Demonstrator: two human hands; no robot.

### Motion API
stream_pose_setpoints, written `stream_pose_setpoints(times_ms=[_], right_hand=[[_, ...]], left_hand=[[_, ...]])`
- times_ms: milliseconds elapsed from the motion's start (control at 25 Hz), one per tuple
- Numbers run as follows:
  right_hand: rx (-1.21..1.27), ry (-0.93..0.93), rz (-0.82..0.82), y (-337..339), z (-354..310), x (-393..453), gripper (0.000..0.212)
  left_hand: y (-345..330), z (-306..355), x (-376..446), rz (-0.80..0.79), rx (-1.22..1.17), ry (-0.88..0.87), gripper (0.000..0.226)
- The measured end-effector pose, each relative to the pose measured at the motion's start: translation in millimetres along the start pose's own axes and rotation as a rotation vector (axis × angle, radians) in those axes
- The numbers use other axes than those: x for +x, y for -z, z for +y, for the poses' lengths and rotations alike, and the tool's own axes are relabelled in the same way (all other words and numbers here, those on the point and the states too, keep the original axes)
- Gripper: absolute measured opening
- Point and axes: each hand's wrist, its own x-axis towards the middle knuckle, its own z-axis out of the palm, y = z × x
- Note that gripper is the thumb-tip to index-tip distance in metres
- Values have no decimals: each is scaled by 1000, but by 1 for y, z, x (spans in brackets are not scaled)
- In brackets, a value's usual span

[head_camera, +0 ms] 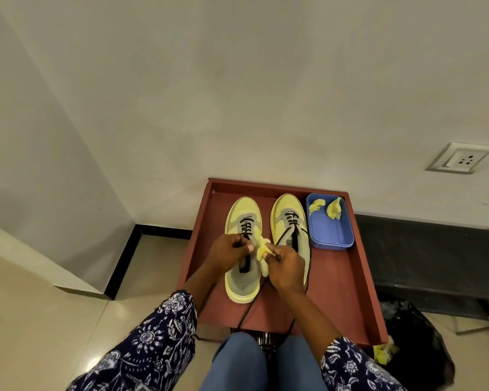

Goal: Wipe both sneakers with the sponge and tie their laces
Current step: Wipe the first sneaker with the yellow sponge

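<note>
- Two yellow sneakers are being kept side by side, toes toward the far edge, in a reddish-brown tray (350, 277) that has raised walls.
- The left sneaker (242, 221) is lying toward the tray's left edge, its black laces threaded through the eyelets.
- The right sneaker (290, 218) is lying just beside it, touching or nearly touching a blue tub (329, 235) placed in the tray's far right corner.
- Two yellow sponge scraps (326, 208) are being held in the far end of that tub.
- A black lace is being pinched by the left hand (229, 251) over the middle of the left sneaker, the grip closed with curled fingers.
- A yellow sponge piece (261, 253) is being kept in the closed grip of the right hand (287, 266) between the two sneakers; a lace end seems to be pinched there too, though that cannot be told for certain.
- Loose black lace ends (244, 314) are being trailed over the tray's near edge toward the knees in blue jeans (237, 362).
- Another yellow scrap (384, 352) is lying on the floor by the tray's near right corner.
- A wall socket (460, 158) is being shown on the wall beyond the tray's far right corner.
</note>
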Motion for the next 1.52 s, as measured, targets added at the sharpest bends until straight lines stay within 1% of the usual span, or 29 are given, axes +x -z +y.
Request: stream_pose_setpoints(times_ms=[40, 120, 240, 320, 400, 480, 560, 640, 720, 840, 1000, 1040, 1120, 1200, 1240, 1280, 1360, 1400, 1520], right_hand=[[8, -47, 46, -3, 6, -7, 27], [-4, -102, 90, -13, 18, -25, 26], [57, -183, 98, -32, 34, -46, 27], [118, -225, 92, -43, 34, -54, 29], [185, -227, 98, -51, 27, -60, 31], [238, -224, 131, -56, 16, -65, 31], [308, -228, 159, -58, 10, -68, 25], [326, -217, 181, -57, 8, -68, 20], [292, -191, 198, -57, 7, -63, 19], [169, -145, 151, -56, 10, -53, 25], [186, -274, 133, -52, 14, -44, 23], [176, -257, 130, -51, 13, -47, 23], [147, -162, 115, -50, 7, -58, 23], [122, -75, 53, -51, 3, -69, 23], [121, -64, 50, -53, 3, -70, 23], [137, -83, 84, -54, 3, -68, 22], [175, -191, 174, -58, 10, -58, 22], [188, -246, 189, -58, 13, -51, 22], [173, -324, 146, -55, 26, -36, 23]], left_hand=[[3, -3, -1, -10, 141, -29, 15], [8, -8, -5, -110, 298, -60, 20], [13, -13, -12, -274, 349, -82, 24], [15, -18, -14, -320, 373, -95, 29], [15, -23, -16, -336, 373, -89, 32], [15, -26, -17, -327, 319, -84, 30], [14, -26, -19, -307, 274, -84, 27], [13, -27, -20, -297, 258, -87, 25], [13, -29, -22, -307, 235, -88, 23], [13, -32, -23, -308, 163, -71, 22], [7, -31, -24, -300, 128, -24, 29], [6, -32, -24, -287, 130, -13, 29], [7, -37, -24, -256, 140, -4, 25], [9, -40, -23, -235, 163, -8, 19], [10, -41, -23, -228, 172, -6, 15], [10, -41, -24, -222, 180, -5, 12], [9, -40, -26, -214, 190, -10, 9], [9, -40, -26, -209, 188, -13, 8], [7, -41, -28, -185, 189, -18, 9]])
